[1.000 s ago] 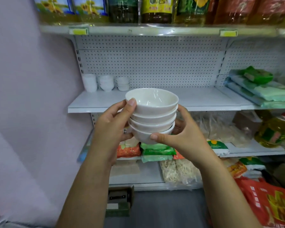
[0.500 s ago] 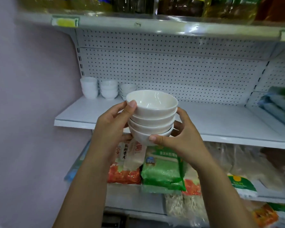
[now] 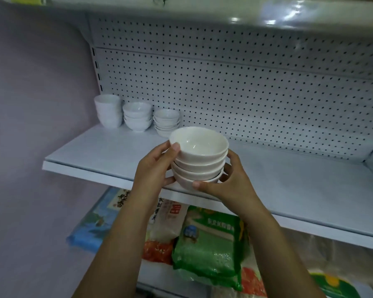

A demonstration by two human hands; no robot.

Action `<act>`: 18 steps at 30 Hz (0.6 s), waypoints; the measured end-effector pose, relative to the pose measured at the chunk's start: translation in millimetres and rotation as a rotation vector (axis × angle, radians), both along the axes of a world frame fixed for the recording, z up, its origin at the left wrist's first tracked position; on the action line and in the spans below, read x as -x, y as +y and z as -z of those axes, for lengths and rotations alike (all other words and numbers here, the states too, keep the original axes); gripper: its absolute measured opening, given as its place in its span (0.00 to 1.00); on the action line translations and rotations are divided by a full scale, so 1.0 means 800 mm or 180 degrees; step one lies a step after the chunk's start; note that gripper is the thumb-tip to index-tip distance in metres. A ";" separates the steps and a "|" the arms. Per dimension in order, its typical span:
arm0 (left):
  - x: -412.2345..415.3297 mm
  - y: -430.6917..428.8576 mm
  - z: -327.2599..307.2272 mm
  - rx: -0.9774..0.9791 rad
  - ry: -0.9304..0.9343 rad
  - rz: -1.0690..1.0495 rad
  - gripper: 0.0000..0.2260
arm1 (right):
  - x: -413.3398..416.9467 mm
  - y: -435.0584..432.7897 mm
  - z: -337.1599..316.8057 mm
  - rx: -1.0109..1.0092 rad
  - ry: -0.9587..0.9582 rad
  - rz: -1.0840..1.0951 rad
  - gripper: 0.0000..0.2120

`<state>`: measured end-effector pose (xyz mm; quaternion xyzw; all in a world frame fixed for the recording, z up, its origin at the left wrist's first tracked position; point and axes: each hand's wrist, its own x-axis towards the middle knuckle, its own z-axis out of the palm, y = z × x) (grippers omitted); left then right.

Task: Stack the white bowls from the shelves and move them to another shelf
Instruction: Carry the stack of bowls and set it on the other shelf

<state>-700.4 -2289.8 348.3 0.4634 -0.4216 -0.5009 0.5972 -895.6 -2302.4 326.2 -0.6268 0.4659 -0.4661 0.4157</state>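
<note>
A stack of several white bowls (image 3: 199, 158) is held upright just above the front edge of the white shelf (image 3: 99, 155). My left hand (image 3: 154, 168) grips its left side, thumb on the top bowl's rim. My right hand (image 3: 226, 183) cups the right side and the bottom bowl. Three more stacks of white bowls stand at the shelf's back left corner: a tall one (image 3: 108, 110), a middle one (image 3: 137, 116) and a lower one (image 3: 166, 121) partly behind the held stack.
A perforated white back panel (image 3: 246, 93) closes the shelf behind. Another shelf (image 3: 224, 11) hangs overhead. Below lie bagged goods, a green bag (image 3: 209, 244) among them. A lilac wall (image 3: 30, 125) bounds the left side.
The view has closed in on the shelf and swung left. The held stack now hangs over the shelf's front edge, nearer the three stacks at the back.
</note>
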 end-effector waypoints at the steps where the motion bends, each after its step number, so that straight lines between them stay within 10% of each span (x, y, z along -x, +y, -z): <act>1: 0.001 -0.015 0.007 -0.0036 -0.0027 0.0031 0.24 | 0.001 -0.012 0.008 -0.0028 -0.0054 0.0021 0.53; 18: -0.011 -0.219 0.086 -0.0184 -0.0199 0.0754 0.29 | -0.003 -0.167 0.090 -0.0006 -0.0236 0.0535 0.51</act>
